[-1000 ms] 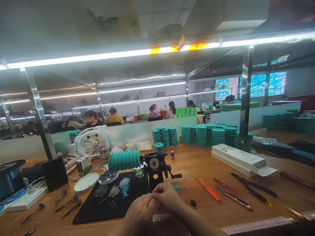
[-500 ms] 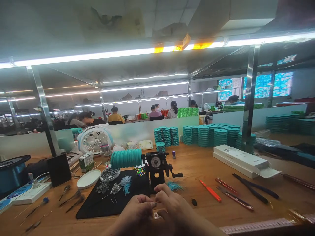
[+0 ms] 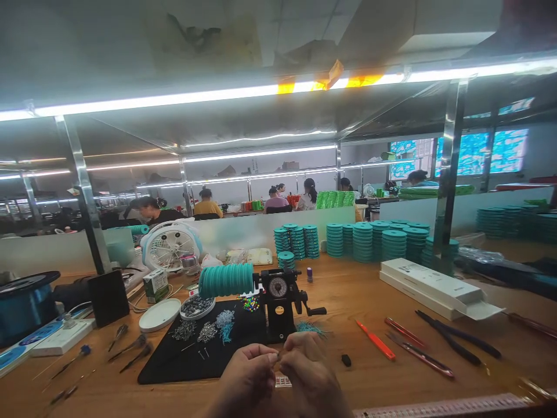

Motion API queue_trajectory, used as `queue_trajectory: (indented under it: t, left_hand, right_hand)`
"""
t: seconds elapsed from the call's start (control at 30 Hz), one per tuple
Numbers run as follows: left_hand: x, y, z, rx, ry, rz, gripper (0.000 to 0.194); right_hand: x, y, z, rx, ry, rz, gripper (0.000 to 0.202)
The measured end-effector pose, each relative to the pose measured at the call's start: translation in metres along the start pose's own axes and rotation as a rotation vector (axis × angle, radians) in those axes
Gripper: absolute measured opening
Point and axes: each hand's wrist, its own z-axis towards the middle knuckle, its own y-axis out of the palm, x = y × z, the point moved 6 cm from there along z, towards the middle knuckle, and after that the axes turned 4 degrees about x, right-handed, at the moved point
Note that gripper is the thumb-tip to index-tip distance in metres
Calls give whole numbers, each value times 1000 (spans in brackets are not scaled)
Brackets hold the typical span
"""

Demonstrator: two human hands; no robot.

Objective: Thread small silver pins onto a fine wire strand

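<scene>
My left hand (image 3: 250, 371) and my right hand (image 3: 308, 368) meet low in the middle of the view, fingertips pinched close together. Whatever lies between them is too small to make out. Just beyond them stands a black winding machine (image 3: 279, 307) with a dial, a crank on its right and a row of teal spools (image 3: 226, 280) on its shaft. To the left lies a black mat (image 3: 174, 366) bearing small metal parts (image 3: 206, 332), pale blue threads (image 3: 225, 325), coloured beads (image 3: 251, 304) and a white dish (image 3: 185, 313) of grey pieces. More blue threads (image 3: 311, 328) lie behind my right hand.
An orange-handled tool (image 3: 378, 341), tweezers (image 3: 404, 332), a red cutter (image 3: 429, 359) and black pliers (image 3: 456, 339) lie to the right, below a white box (image 3: 435, 287). Stacked teal spools (image 3: 363, 242) line the back. A fan (image 3: 172, 247) stands left. People sit beyond the divider.
My right hand has turned and drawn its fingers in, its forearm swinging nearer the left one. My left hand stays pinched. The whole view has shifted slightly.
</scene>
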Motion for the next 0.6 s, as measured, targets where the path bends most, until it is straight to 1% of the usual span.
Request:
queue_trajectory:
  t: [0.1, 0.2, 0.27, 0.33, 0.4, 0.43, 0.47, 0.5, 0.53, 0.57, 0.6]
  left_hand:
    - [-3, 3, -2, 8, 6, -30, 33]
    - [-4, 4, -2, 15, 19, -2, 32]
    - [-1, 4, -3, 17, 41, 51, 32]
    - [4, 4, -5, 6, 78, 108, 31]
    - [11, 4, -8, -13, 141, 212, 29]
    - [15, 4, -10, -15, 202, 313, 27]
    - [20, 2, -11, -5, 300, 458, 25]
    - [25, 2, -13, 11, 451, 650, 25]
    - [30, 4, -15, 31, 634, 859, 25]
    - [32, 6, -18, 48, 818, 1048, 27]
    - [31, 7, -20, 57, 982, 1191, 27]
  right_hand:
    - [4, 2, -7, -30, 99, 26, 22]
    - [5, -2, -8, -37, 123, 23, 22]
    - [2, -6, -4, -37, 73, -17, 22]
    - [-5, -8, 2, -51, -30, -46, 21]
    - [-10, -5, 8, -116, -110, -26, 20]
    - [-9, -1, 12, -176, -100, 2, 20]
    - [-5, 4, 14, -245, -44, 32, 20]
    - [2, 10, 17, -316, 60, 63, 20]
    - [10, 15, 18, -371, 193, 86, 21]
    - [19, 20, 19, -405, 323, 102, 21]
    - [26, 24, 20, -420, 433, 112, 21]
